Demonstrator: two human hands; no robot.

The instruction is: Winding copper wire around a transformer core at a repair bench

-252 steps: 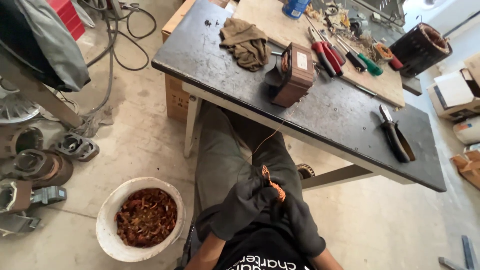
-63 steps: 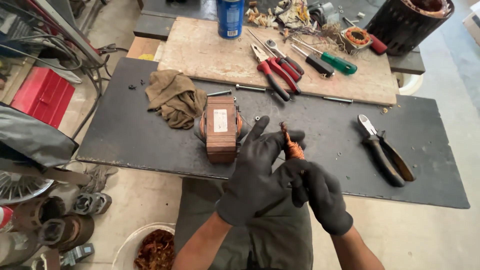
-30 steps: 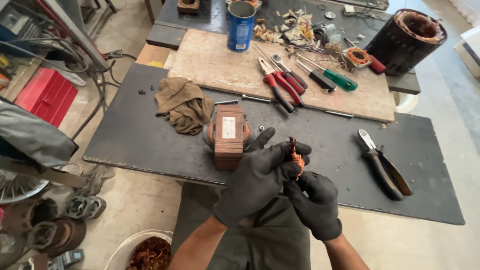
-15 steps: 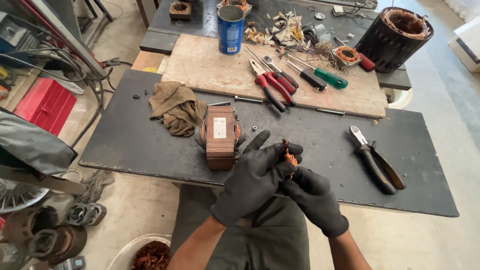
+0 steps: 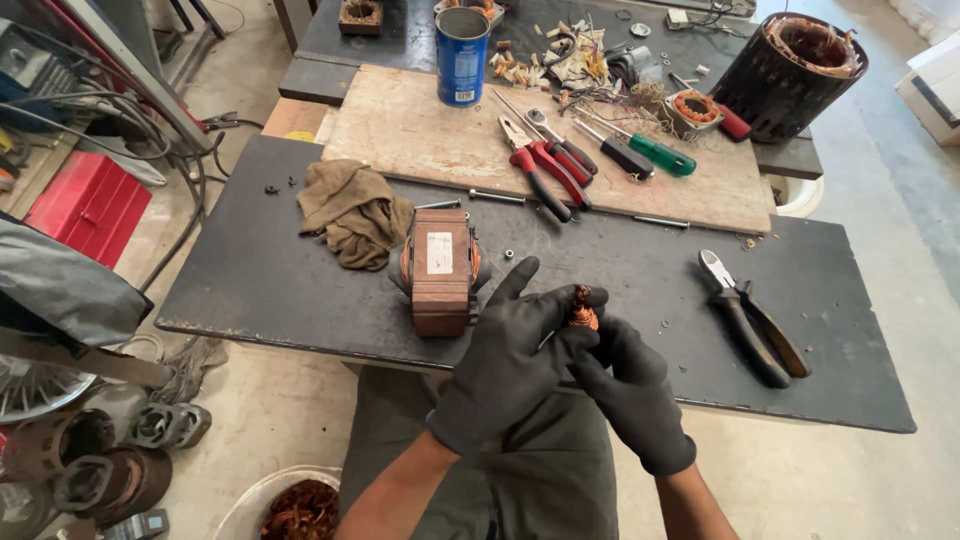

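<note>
**Both gloved hands pinched on copper wire bundle, front edge of bench**

Since half a second back, our hands have barely shifted: same pinch, same spot over the bench's near edge, and our view has dropped slightly closer.

Left to right:

- Red metal toolbox [image 5: 88,205] on the floor, far left, well clear of the bench.
- White bucket of copper wire scrap [image 5: 296,508] on the floor by our left forearm.
- Crumpled brown rag [image 5: 352,212] on the dark metal bench top [image 5: 250,285], just beside the transformer.
- Brown laminated transformer core with copper winding [image 5: 441,272] standing upright on the bench, just left of our hands, not touched.
- Blue tin can [image 5: 462,56] upright at the back, at the edge of the pale wooden board [image 5: 420,135].
- Our left hand [image 5: 505,365] in a black glove: fingers closed on the small orange copper wire bundle [image 5: 583,309], index finger sticking up free.
- Our right hand [image 5: 628,392], black glove too, fingers closed on the same bundle from below. Hands touch each other.
- Red-handled pliers [image 5: 545,175] and green-handled screwdriver [image 5: 650,152] lying on the board.
- Black-handled cutters [image 5: 745,318] flat on the bench, right of our hands, apart from them.
- Black cylindrical motor stator [image 5: 795,75] standing at the back right.
</note>
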